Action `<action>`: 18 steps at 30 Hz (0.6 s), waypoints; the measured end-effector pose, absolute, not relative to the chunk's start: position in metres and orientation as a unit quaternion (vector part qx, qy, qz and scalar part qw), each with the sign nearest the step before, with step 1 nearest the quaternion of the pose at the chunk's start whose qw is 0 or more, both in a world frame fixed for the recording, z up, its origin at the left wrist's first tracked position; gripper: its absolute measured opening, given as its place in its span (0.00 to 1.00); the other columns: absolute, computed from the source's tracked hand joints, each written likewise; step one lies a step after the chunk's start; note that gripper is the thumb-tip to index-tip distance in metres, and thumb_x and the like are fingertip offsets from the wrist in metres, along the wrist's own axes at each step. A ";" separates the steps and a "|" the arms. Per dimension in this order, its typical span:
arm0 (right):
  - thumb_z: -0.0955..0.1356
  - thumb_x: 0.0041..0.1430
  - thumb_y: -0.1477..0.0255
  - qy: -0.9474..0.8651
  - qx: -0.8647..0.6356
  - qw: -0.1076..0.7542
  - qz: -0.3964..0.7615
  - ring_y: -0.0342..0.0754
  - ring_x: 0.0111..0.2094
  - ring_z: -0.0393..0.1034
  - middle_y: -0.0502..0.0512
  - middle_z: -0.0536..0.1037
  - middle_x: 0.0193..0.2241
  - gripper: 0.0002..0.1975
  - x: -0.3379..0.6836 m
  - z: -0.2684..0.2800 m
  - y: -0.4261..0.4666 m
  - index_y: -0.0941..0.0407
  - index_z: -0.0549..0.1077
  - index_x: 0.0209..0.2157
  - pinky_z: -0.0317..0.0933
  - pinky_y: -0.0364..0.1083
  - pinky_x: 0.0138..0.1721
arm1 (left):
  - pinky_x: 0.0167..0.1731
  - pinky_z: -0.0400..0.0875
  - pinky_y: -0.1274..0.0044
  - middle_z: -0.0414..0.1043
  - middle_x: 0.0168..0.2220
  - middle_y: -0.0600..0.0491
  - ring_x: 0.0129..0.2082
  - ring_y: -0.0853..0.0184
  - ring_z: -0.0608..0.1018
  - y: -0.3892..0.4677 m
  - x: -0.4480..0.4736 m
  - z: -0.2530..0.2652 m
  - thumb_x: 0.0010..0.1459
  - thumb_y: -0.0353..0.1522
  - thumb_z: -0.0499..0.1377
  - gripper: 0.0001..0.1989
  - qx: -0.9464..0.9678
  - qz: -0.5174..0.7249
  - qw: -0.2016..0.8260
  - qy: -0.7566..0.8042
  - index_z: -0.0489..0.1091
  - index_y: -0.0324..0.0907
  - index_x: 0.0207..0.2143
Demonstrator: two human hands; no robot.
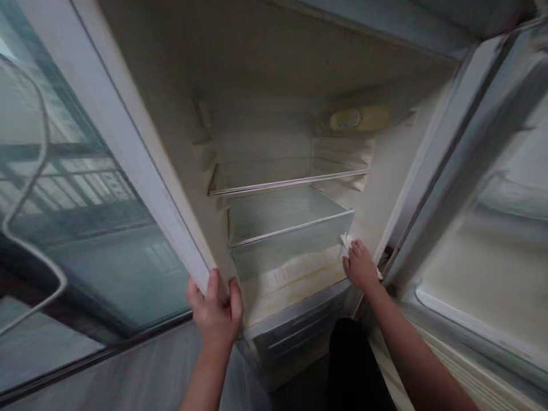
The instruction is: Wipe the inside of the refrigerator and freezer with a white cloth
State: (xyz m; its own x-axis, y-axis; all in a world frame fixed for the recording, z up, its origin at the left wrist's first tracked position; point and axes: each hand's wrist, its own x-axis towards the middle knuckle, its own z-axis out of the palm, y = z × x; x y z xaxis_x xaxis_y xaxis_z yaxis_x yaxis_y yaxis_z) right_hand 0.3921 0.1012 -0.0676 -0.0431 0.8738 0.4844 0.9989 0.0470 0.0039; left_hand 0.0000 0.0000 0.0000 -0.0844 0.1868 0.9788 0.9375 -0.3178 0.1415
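Black-clad knee is positioned before the refrigerator. My left hand, half-curled, grips its left edge. My right hand, nearly closed, pinches a white cloth low beside its inner right wall. Cloth should handle light, soft, limp; hold bunched between thumb and fingertips.

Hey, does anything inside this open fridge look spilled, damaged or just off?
Yes: yellowish marks near the front of the fridge floor, below the lower glass shelf. They stand out against the paler surface, possibly stains or residue. Both shelves look in place.
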 end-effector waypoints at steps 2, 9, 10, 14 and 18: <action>0.58 0.70 0.69 -0.695 -0.677 0.183 -0.161 0.64 0.64 0.57 0.76 0.68 0.61 0.25 0.391 -0.072 0.096 0.73 0.71 0.57 0.50 0.59 0.65 | 0.55 0.70 0.64 0.61 0.63 0.33 0.64 0.49 0.68 -0.001 0.001 0.001 0.52 0.26 0.68 0.44 -0.589 -0.559 0.347 -0.470 0.55 0.43 0.68; 0.59 0.69 0.69 -0.757 -0.598 0.243 -0.098 0.62 0.63 0.59 0.71 0.67 0.62 0.24 0.318 -0.079 0.069 0.66 0.68 0.60 0.51 0.61 0.65 | 0.55 0.70 0.64 0.61 0.64 0.35 0.63 0.48 0.69 -0.004 0.005 0.006 0.52 0.25 0.68 0.45 -0.583 -0.571 0.345 -0.463 0.53 0.46 0.69; 0.59 0.69 0.70 -0.771 -0.575 0.256 -0.092 0.61 0.64 0.57 0.69 0.66 0.63 0.24 0.298 -0.080 0.062 0.65 0.66 0.62 0.49 0.62 0.66 | 0.55 0.70 0.64 0.61 0.64 0.35 0.63 0.49 0.69 -0.004 0.005 0.006 0.51 0.25 0.68 0.46 -0.583 -0.572 0.344 -0.463 0.53 0.46 0.69; 0.62 0.69 0.68 -0.842 -0.459 0.282 -0.029 0.59 0.64 0.56 0.63 0.66 0.63 0.26 0.209 -0.078 0.025 0.59 0.63 0.66 0.46 0.61 0.68 | 0.56 0.69 0.65 0.61 0.64 0.35 0.63 0.49 0.68 -0.001 0.004 0.007 0.52 0.25 0.68 0.46 -0.587 -0.568 0.345 -0.462 0.53 0.45 0.69; 0.62 0.70 0.64 -0.880 -0.367 0.301 0.022 0.57 0.66 0.52 0.60 0.63 0.65 0.27 0.152 -0.070 -0.011 0.57 0.61 0.66 0.43 0.60 0.70 | 0.56 0.69 0.65 0.59 0.65 0.35 0.64 0.50 0.68 -0.002 0.004 0.009 0.53 0.25 0.68 0.46 -0.596 -0.562 0.344 -0.458 0.52 0.45 0.70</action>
State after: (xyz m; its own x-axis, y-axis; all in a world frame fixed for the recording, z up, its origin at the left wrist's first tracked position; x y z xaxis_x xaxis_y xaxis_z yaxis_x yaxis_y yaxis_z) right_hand 0.1522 -0.0113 -0.0701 -0.5485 0.6596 0.5140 0.6333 0.7290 -0.2597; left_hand 0.0038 -0.0022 0.0094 -0.0520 0.1598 0.9858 0.9336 -0.3427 0.1048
